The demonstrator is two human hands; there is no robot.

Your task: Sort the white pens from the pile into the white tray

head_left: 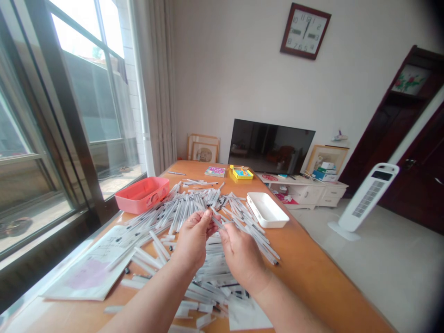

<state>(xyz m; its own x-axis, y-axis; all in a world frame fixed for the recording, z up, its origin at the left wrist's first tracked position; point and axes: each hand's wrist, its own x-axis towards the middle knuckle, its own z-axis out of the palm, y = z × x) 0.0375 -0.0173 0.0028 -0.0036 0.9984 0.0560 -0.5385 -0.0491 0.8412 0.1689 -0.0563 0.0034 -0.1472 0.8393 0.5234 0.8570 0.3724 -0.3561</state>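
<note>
Both my hands are raised over a big heap of white pens [194,208] spread across the orange table [312,277]. My left hand [193,238] and my right hand [240,253] pinch the two ends of one white pen [217,222] between their fingertips, fingers closed around it. More pens lie under my forearms, near the table's front edge.
A pink tray [142,194] stands at the left by the window. A white tray [267,210] stands right of the heap. Paper sheets [93,268] lie at the front left. A yellow box [242,173] and a booklet [215,171] sit at the far end. A white tower fan [364,196] stands on the floor.
</note>
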